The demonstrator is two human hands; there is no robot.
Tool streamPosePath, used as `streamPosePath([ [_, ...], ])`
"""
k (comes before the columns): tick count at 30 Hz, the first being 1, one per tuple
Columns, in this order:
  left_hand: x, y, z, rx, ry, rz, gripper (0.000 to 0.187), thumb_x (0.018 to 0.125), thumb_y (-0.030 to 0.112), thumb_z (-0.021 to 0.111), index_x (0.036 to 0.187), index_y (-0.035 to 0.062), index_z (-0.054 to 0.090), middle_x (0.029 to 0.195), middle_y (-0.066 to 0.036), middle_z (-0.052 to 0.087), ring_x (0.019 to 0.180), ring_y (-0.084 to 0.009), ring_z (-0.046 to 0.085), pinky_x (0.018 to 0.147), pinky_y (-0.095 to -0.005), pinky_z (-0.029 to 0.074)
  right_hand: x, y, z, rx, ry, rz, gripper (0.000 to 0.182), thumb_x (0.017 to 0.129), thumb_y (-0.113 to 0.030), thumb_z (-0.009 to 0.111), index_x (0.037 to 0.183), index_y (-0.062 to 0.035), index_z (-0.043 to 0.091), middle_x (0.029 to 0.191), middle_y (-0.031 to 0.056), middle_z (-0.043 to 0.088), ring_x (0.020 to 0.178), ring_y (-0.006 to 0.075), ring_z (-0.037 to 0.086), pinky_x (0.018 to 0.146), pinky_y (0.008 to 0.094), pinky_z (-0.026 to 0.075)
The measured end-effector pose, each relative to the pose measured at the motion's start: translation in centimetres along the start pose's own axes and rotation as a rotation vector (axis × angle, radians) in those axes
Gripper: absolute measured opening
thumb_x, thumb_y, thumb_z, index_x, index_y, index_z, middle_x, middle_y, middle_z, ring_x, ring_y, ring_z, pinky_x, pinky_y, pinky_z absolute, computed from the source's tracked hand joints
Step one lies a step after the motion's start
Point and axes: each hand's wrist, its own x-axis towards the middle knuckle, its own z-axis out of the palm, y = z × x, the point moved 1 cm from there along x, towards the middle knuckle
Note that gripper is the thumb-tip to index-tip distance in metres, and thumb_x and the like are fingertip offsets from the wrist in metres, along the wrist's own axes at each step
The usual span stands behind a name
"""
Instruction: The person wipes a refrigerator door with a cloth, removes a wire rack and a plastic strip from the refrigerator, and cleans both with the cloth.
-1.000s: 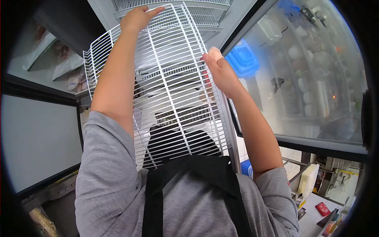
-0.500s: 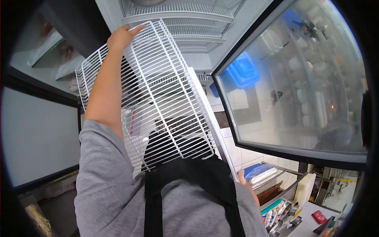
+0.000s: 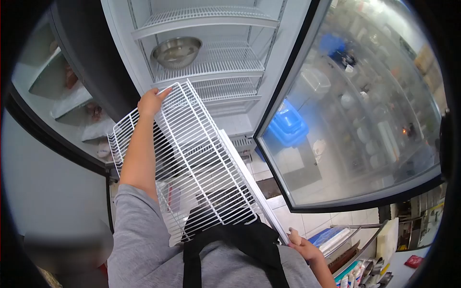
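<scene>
A white wire shelf [image 3: 201, 158] is held tilted in front of my body, its far end near the open fridge [image 3: 240, 115]. My left hand [image 3: 152, 102] has its fingers closed round the shelf's far left edge. Low on the right, my right hand [image 3: 301, 246] grips the near end of the shelf's solid white front strip, holding something pale and small beside it that I cannot make out. Inside the fridge, a metal bowl [image 3: 176, 52] rests on one of the wire shelves [image 3: 216, 60].
The glass fridge door [image 3: 355, 125] stands open on the right, with a blue container [image 3: 288, 124] seen through it. Bagged food [image 3: 72, 103] is on the left behind another door [image 3: 53, 177]. A rack with trays [image 3: 331, 240] and utensils is at the lower right.
The view has tilted up, showing more of the fridge and the bowl. The shelf and both hands appear lower in view, and my right hand shows more fully.
</scene>
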Motion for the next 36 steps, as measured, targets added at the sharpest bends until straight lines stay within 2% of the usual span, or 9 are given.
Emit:
streamPosePath([
  [5,-0.8,3.6,-1.9,-0.023,0.028,0.043,0.072,0.072,0.072,0.055,0.096,0.0049,0.067,0.086,-0.013,0.068,0.084,-0.0283,0.064,0.074,-0.038,0.047,7.6,-3.3,0.9,-0.314,-0.131,-0.192,0.061,0.097,-0.034,0.043,0.144,-0.0033,0.018,0.11,0.0058,0.055,0.094,0.0131,0.051,0.084,0.0254,0.042],
  [9,-0.8,6.5,-3.5,-0.021,0.079,0.127,0.069,0.07,0.072,0.057,0.089,0.0062,0.067,0.08,-0.011,0.068,0.08,-0.027,0.064,0.069,-0.0373,0.047,13.0,-10.7,4.2,0.221,-0.172,-0.378,0.042,0.096,-0.025,0.045,0.133,-0.005,0.04,0.098,0.0038,0.057,0.085,0.0102,0.052,0.073,0.0266,0.045],
  [17,-5.0,12.0,-13.1,-0.047,0.201,0.324,0.059,0.077,0.06,0.061,0.094,0.0041,0.064,0.086,-0.014,0.064,0.08,-0.0268,0.061,0.072,-0.0362,0.047,14.1,-19.6,5.4,0.281,-0.205,-0.567,0.06,0.081,0.0,0.057,0.134,-0.0042,0.031,0.101,0.0091,0.055,0.09,0.0198,0.062,0.068,0.0327,0.054],
  [21,-13.3,9.6,-22.3,0.068,0.862,0.983,0.062,0.077,0.036,0.071,0.125,0.0051,0.047,0.122,-0.015,0.049,0.11,-0.0295,0.05,0.09,-0.0374,0.043,11.0,-18.9,5.1,0.389,-0.196,-0.74,0.061,0.076,0.008,0.058,0.13,-0.0014,0.033,0.099,0.0123,0.055,0.088,0.0224,0.063,0.072,0.0366,0.056],
  [23,-17.1,4.6,-24.5,0.056,1.112,0.827,0.066,0.078,0.026,0.069,0.134,0.0063,0.038,0.121,-0.014,0.05,0.11,-0.0301,0.051,0.092,-0.0355,0.043,10.1,-18.5,4.3,0.297,-0.128,-0.839,0.059,0.077,0.007,0.059,0.129,0.0001,0.032,0.098,0.0126,0.055,0.086,0.023,0.063,0.07,0.0378,0.056],
  [25,-17.7,-3.3,-21.3,-0.454,0.753,0.553,0.06,0.085,0.023,0.059,0.137,0.0069,0.033,0.128,-0.013,0.046,0.11,-0.0289,0.052,0.093,-0.0348,0.043,9.9,-18.6,3.5,0.283,-0.138,-0.873,0.053,0.076,0.007,0.06,0.123,0.001,0.036,0.098,0.0133,0.056,0.085,0.0228,0.064,0.07,0.0381,0.056],
  [27,-21.3,-8.7,-16.0,-1.25,-0.015,0.003,0.052,0.093,0.031,0.043,0.139,0.0114,0.031,0.124,-0.013,0.054,0.098,-0.0234,0.06,0.086,-0.0344,0.049,9.4,-18.6,3.5,0.361,-0.146,-0.836,0.045,0.075,0.008,0.061,0.114,-0.0002,0.04,0.097,0.0136,0.056,0.084,0.0223,0.064,0.07,0.0375,0.056],
  [28,-24.0,-7.1,-14.2,-1.342,-0.113,0.079,0.05,0.093,0.035,0.046,0.136,0.0103,0.037,0.111,-0.011,0.06,0.086,-0.0211,0.063,0.072,-0.0339,0.053,8.9,-19.1,3.6,0.368,-0.112,-0.82,0.038,0.076,0.006,0.06,0.108,-0.0012,0.042,0.095,0.0141,0.056,0.082,0.0217,0.064,0.07,0.0354,0.055],
  [36,-23.9,-8.5,-6.0,-1.337,-0.13,-0.284,0.034,0.098,0.038,0.04,0.099,0.0069,0.054,0.074,-0.006,0.06,0.063,-0.0161,0.062,0.053,-0.025,0.049,14.1,-15.3,2.8,0.127,0.149,-0.849,0.029,0.087,-0.01,0.055,0.113,-0.0012,0.048,0.098,0.0052,0.055,0.088,0.0112,0.051,0.08,0.0288,0.044],
])
